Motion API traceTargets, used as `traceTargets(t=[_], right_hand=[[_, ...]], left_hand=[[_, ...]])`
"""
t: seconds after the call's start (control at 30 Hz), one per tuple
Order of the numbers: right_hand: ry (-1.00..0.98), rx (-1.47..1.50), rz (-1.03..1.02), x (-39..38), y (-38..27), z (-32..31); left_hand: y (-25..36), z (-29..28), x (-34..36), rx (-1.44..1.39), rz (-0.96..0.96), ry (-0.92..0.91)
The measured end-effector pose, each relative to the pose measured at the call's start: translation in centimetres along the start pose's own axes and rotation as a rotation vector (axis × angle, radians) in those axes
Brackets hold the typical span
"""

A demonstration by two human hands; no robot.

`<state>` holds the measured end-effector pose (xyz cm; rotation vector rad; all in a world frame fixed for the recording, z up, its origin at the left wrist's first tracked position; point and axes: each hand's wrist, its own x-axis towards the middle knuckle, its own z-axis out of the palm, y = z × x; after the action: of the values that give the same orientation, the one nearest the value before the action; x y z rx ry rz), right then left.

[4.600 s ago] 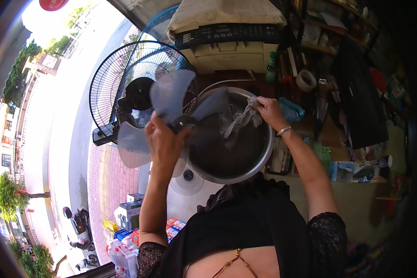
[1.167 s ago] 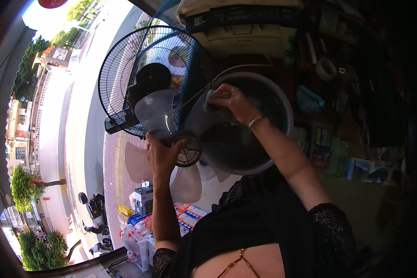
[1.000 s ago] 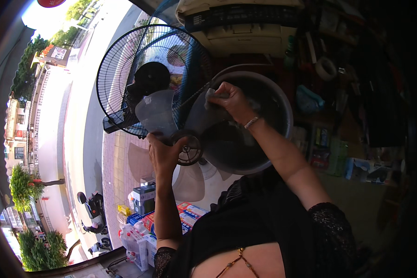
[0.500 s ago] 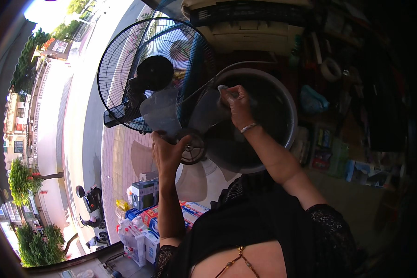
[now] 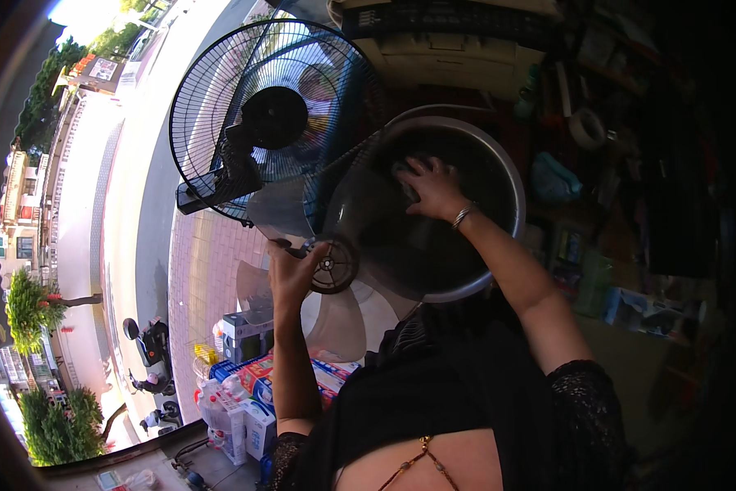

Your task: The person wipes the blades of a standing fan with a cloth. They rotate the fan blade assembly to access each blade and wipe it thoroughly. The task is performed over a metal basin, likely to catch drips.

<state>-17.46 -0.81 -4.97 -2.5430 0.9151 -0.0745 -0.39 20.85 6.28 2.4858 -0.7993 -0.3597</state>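
Note:
My left hand (image 5: 288, 274) grips a translucent grey fan blade (image 5: 335, 323) by its round hub (image 5: 329, 266), thumb on the hub's face. Its broad vanes spread around the hub, and one reaches over the left side of a large metal basin (image 5: 511, 176). Inside the basin's dark hollow, my right hand (image 5: 436, 190) has its fingers bent over a small greyish wad (image 5: 405, 182) that looks like a wet cloth. A bracelet circles that wrist. Beyond my left hand is the fan's black wire guard (image 5: 174, 123) with the motor housing (image 5: 274, 119) at its middle.
A beige printer-like machine (image 5: 450, 61) stands at the far side. Packaged goods (image 5: 245, 409) are stacked at the near left, beside the tiled pavement. To the right, a tape roll (image 5: 586, 128) and a light blue bag (image 5: 554, 177) lie in shadow.
My right hand has left the vane's edge and moved right and slightly down into the basin, its fingers more spread. My left hand keeps hold of the fan blade, little moved.

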Motion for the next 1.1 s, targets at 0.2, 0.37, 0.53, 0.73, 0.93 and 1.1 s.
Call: traceTargets(t=[0.2, 0.37, 0.53, 0.73, 0.93, 1.1], right_hand=[[-0.137, -0.116, -0.004, 0.5, 1.4, 2.7], [0.305, 0.484, 0.114, 0.7, 2.9, 1.8], [0.578, 0.625, -0.222, -2.2, -1.5, -1.0], [0.429, 0.644, -0.275, -3.3, -5.4, 2.0], [0.261, 0.616, -0.465, -1.5, -4.0, 4.5], [0.346, 0.593, -0.348, 0.6, -2.8, 5.2]], left_hand=[[-1.5, 1.3, 0.8, -0.011, 0.004, -0.017], [-0.9, 1.9, 0.5, -0.038, 0.003, -0.017], [-0.7, 3.7, 1.1, -0.035, 0.045, -0.019], [-0.1, 4.8, 0.8, 0.016, 0.030, -0.015], [-0.2, 5.2, 0.5, 0.030, -0.013, -0.033], [1.2, 5.1, 0.1, 0.099, -0.032, -0.025]])
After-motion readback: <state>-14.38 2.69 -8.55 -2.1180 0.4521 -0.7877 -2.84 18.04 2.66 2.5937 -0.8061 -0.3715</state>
